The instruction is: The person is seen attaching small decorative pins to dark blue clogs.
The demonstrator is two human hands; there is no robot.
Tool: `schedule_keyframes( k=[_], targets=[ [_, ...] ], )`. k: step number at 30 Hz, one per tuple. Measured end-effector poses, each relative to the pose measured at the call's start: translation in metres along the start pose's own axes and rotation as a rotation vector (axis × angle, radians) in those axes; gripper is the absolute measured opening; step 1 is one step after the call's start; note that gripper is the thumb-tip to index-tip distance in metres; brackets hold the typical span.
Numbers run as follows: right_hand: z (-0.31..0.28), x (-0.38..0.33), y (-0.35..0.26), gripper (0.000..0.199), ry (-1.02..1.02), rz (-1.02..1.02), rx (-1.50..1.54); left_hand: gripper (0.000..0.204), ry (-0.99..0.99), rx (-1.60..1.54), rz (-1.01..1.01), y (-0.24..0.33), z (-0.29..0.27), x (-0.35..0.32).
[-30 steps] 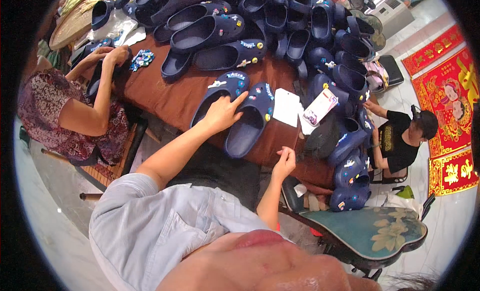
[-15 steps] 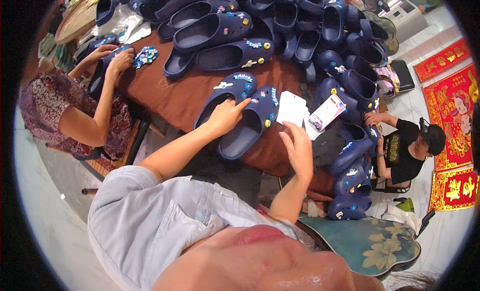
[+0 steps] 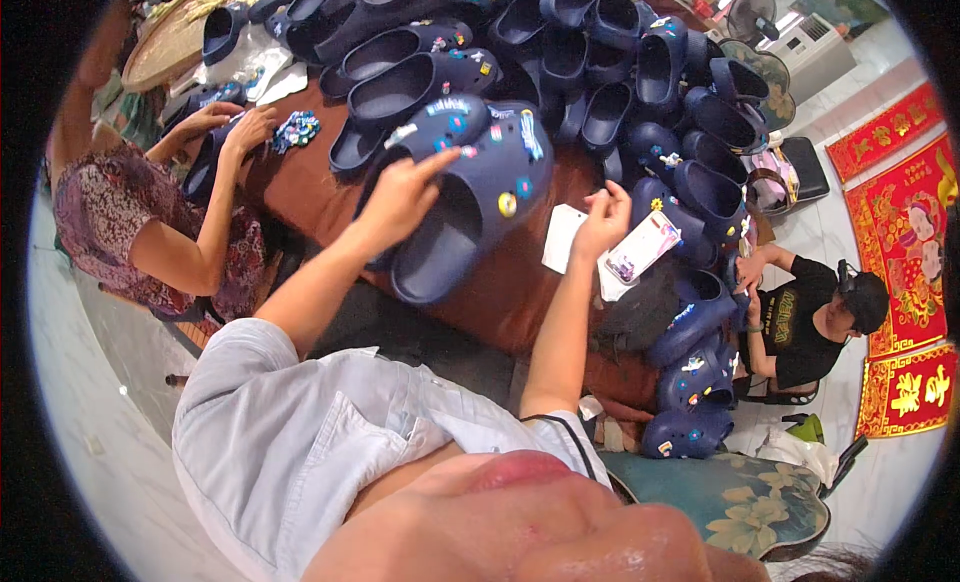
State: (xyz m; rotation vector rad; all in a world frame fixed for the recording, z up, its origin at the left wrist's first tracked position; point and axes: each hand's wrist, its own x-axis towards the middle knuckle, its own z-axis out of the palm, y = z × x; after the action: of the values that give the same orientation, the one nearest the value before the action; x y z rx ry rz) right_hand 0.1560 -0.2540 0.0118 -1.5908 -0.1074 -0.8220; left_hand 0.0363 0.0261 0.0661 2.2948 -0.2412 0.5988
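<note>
Two navy clogs (image 3: 478, 197) with small coloured charms lie side by side on the brown table (image 3: 520, 292) near its front edge. My left hand (image 3: 398, 197) rests on the left clog of the pair, index finger stretched toward its charms. My right hand (image 3: 603, 220) is raised beside a small white card (image 3: 562, 238), fingers pinched; I cannot tell whether it holds anything. Next to it lies a packet of small charms (image 3: 640, 250).
A big heap of navy clogs (image 3: 600, 72) fills the far table. A person in a patterned top (image 3: 140, 232) works on a clog at the left beside loose charms (image 3: 295, 130). A person in black (image 3: 810, 317) sits at the right. A floral chair (image 3: 730, 497) stands below.
My right hand rose from below the table edge to the white card. My left hand stayed on the clog pair, and the view moved closer to the table.
</note>
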Motion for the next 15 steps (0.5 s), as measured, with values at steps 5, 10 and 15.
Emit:
schedule_keyframes(
  k=[5,10,15],
  targets=[
    [0.059,-0.017,0.028,0.017,-0.096,0.008,-0.001,0.054,0.351,0.100,0.369,-0.025,-0.056,0.121],
    [0.095,-0.054,0.047,0.017,-0.153,0.136,-0.051,0.031,0.356,0.127,0.338,-0.038,-0.102,0.299],
    [0.110,-0.082,0.049,0.017,-0.240,-0.187,-0.157,0.026,0.497,0.661,0.344,-0.111,-0.153,0.430]
  ],
)
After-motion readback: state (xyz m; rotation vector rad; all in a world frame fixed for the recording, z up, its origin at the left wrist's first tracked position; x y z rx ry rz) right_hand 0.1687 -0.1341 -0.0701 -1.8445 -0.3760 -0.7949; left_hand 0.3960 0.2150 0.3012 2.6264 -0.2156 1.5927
